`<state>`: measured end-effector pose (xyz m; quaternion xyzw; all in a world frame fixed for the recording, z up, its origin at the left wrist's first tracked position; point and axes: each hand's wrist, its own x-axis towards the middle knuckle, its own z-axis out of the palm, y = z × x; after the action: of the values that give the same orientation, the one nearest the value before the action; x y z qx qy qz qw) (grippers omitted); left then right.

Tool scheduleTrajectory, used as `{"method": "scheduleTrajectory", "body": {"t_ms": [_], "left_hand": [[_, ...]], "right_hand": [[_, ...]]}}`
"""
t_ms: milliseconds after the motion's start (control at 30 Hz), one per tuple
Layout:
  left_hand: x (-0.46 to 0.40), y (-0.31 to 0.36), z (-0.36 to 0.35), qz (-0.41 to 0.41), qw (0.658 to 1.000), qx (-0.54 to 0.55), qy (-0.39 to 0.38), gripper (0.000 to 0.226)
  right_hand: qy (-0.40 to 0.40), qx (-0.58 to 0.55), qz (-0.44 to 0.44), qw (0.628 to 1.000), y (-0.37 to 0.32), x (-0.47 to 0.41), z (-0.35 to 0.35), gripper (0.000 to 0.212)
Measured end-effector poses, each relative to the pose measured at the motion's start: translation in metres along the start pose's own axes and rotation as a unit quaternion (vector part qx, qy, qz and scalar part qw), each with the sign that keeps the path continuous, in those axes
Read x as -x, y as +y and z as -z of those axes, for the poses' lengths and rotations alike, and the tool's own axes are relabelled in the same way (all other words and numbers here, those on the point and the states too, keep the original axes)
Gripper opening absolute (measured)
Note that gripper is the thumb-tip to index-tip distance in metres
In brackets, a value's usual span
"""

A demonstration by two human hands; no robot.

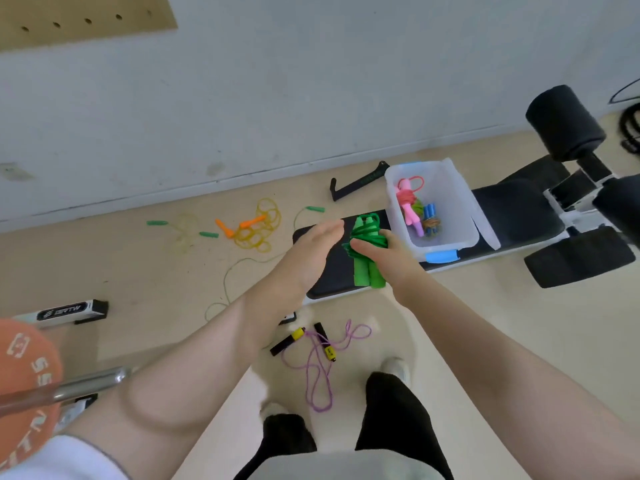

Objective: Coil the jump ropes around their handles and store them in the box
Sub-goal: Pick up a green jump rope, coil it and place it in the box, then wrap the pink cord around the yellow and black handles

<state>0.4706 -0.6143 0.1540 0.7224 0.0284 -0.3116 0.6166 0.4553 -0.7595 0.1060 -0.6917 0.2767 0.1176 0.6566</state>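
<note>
**Nearly boxed: the green rope bundle is going in**

Now the right hand (384, 252) is gripping the green jump rope (367, 249), its cord wound around the 2 handles, fingers curled round the coil, just beside the clear box (450, 188) on the black bench (512, 209). The left hand (317, 252) is hovering alongside with straight fingers, holding nothing. Judging by this, coiling looks finished; the next move is calling for carrying the bundle over the box rim and releasing it beside the ropes already inside. The purple rope (320, 368) and orange rope (254, 228) are lying uncoiled on the floor.

Your floor (467, 341) carries loose ropes: orange (254, 226), purple (320, 362). Your black bench (512, 209) bears the box (450, 188).
</note>
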Motion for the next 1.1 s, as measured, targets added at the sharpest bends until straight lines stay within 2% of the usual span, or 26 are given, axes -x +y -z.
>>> {"method": "scheduleTrajectory", "body": {"t_ms": [133, 333, 500, 533, 600, 633, 767, 867, 967, 1100], "left_hand": [[-0.047, 0.004, -0.033, 0.056, 0.998, 0.023, 0.009, 0.021], [-0.111, -0.004, -0.08, 0.14, 0.98, 0.078, 0.118, 0.019], [-0.128, -0.019, -0.096, 0.198, 0.954, 0.131, 0.182, 0.017], [-0.127, -0.022, -0.097, 0.204, 0.95, 0.139, 0.191, 0.017], [-0.124, -0.029, -0.095, 0.216, 0.942, 0.151, 0.21, 0.015], [-0.122, -0.033, -0.093, 0.22, 0.938, 0.158, 0.218, 0.014], [-0.106, -0.057, -0.081, 0.221, 0.924, 0.181, 0.255, 0.017], [-0.092, -0.088, -0.065, 0.219, 0.906, 0.204, 0.299, 0.015], [-0.082, -0.14, -0.046, 0.233, 0.879, 0.239, 0.34, 0.016], [-0.075, -0.232, -0.024, 0.209, 0.855, 0.267, 0.392, 0.022]], "right_hand": [[0.058, 0.092, -0.006, 0.994, 0.009, -0.058, 0.061, 0.039], [0.09, 0.179, -0.051, 0.978, 0.027, -0.17, 0.15, 0.046], [0.075, 0.277, -0.067, 0.956, 0.033, -0.216, 0.18, 0.013], [0.062, 0.299, -0.058, 0.95, 0.034, -0.22, 0.18, 0.009], [0.012, 0.36, -0.026, 0.932, 0.035, -0.221, 0.171, 0.022], [-0.015, 0.373, -0.013, 0.928, 0.034, -0.217, 0.162, 0.022], [-0.151, 0.294, -0.002, 0.944, 0.036, -0.198, 0.114, 0.02], [-0.226, 0.299, 0.0, 0.927, 0.044, -0.186, 0.073, 0.02], [-0.29, 0.317, 0.014, 0.903, 0.078, -0.175, 0.033, 0.017], [-0.341, 0.399, -0.013, 0.851, 0.17, -0.181, -0.014, 0.012]]}}
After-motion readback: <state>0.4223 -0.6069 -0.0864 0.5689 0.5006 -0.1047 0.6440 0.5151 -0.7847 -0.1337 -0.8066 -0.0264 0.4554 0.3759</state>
